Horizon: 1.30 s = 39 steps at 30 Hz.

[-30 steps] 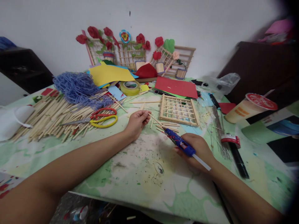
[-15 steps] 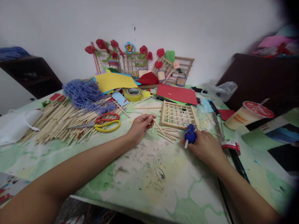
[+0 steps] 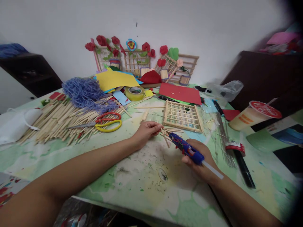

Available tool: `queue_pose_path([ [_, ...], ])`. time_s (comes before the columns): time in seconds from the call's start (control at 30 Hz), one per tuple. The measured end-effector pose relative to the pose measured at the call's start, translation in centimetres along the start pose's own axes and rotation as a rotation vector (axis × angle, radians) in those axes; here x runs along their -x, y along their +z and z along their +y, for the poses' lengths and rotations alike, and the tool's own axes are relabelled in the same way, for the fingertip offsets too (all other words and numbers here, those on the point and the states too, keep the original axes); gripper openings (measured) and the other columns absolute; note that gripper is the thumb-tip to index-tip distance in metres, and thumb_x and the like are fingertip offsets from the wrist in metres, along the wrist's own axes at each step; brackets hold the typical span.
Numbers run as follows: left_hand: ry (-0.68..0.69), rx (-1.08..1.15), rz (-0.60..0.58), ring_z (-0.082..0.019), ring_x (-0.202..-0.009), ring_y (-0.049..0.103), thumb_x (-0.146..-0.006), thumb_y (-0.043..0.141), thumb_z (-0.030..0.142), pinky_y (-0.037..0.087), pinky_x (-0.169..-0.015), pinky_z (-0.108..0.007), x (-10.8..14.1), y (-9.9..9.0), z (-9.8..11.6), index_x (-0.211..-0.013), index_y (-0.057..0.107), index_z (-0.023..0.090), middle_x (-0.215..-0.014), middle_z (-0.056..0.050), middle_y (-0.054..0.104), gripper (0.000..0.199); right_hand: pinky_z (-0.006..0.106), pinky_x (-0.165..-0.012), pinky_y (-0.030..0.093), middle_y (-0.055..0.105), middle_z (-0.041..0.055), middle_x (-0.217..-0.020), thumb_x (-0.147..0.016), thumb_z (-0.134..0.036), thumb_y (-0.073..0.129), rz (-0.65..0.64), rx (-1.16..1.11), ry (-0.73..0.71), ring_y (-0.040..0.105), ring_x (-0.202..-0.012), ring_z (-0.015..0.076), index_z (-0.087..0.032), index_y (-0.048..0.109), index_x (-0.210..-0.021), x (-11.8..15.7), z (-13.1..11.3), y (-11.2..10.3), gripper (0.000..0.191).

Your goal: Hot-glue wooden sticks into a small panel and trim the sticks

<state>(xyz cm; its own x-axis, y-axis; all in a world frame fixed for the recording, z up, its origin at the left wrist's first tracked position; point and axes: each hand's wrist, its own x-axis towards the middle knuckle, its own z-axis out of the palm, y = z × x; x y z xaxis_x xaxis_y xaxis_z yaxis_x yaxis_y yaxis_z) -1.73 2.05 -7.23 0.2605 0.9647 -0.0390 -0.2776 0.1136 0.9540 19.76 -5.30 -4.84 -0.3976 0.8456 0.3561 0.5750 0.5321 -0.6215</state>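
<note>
My left hand point(image 3: 148, 134) pinches one thin wooden stick point(image 3: 165, 138) by its upper end, over the table's middle. My right hand point(image 3: 201, 157) is wrapped round a blue glue gun point(image 3: 186, 147), its tip pointing left, close to that stick; a clear glue rod sticks out of its back. Just behind the hands lies a wooden lattice frame point(image 3: 183, 116), with several loose short sticks point(image 3: 175, 129) in front of it, partly hidden by the gun.
Scissors point(image 3: 107, 126) lie on a wide stick pile point(image 3: 54, 123) at left, beside blue yarn point(image 3: 81, 93). Behind are tape point(image 3: 134, 93) and red paper point(image 3: 180, 93). A drink cup point(image 3: 253, 116) and a black rod point(image 3: 243, 168) are at right.
The glue gun has turned and come left, its tip now near the held stick. My left hand has shifted slightly right and down with the stick.
</note>
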Motion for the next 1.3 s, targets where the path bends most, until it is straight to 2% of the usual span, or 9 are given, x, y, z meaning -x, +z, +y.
queue_pose_path([
  [0.23,0.004,-0.027,-0.015,-0.007,-0.054,0.043,-0.062,0.078,0.041,0.032,-0.053,-0.021,-0.17,-0.05,-0.28,-0.074,0.072,0.012,-0.056,0.001,0.054,0.032,0.030,-0.059,0.036,0.052,0.0024,-0.065,-0.079,-0.070,0.044,-0.031,-0.071,0.013,0.049,-0.062,0.0172,-0.019,0.055,-0.071,0.08,0.04,0.22,0.053],
  [0.73,0.006,-0.047,-0.028,-0.007,-0.054,0.042,-0.066,0.076,0.039,0.032,-0.056,-0.022,-0.28,-0.28,-0.78,-0.075,0.071,0.013,-0.058,0.001,0.056,0.028,0.030,-0.058,0.034,0.052,0.0025,-0.064,-0.081,-0.069,0.041,-0.081,-0.040,0.022,0.048,-0.061,0.0175,-0.018,0.059,-0.075,0.05,-0.17,0.19,0.055],
  [1.03,0.016,-0.057,-0.046,-0.007,-0.052,0.038,-0.065,0.076,0.042,0.026,-0.052,-0.022,-0.21,-0.26,-0.65,-0.075,0.071,0.012,-0.053,0.003,0.050,0.031,0.030,-0.057,0.030,0.049,0.0024,-0.062,-0.082,-0.070,0.039,-0.094,0.000,0.020,0.046,-0.060,0.0169,-0.017,0.056,-0.070,-0.02,-0.09,0.29,0.057],
  [1.3,0.026,-0.031,-0.011,-0.007,-0.055,0.042,-0.063,0.077,0.041,0.029,-0.053,-0.021,-0.24,-0.24,-0.48,-0.075,0.072,0.012,-0.056,0.002,0.053,0.031,0.028,-0.055,0.026,0.044,0.0003,-0.059,-0.082,-0.069,0.040,-0.105,0.006,0.022,0.042,-0.058,0.0149,-0.019,0.048,-0.062,-0.02,0.07,0.34,0.055],
])
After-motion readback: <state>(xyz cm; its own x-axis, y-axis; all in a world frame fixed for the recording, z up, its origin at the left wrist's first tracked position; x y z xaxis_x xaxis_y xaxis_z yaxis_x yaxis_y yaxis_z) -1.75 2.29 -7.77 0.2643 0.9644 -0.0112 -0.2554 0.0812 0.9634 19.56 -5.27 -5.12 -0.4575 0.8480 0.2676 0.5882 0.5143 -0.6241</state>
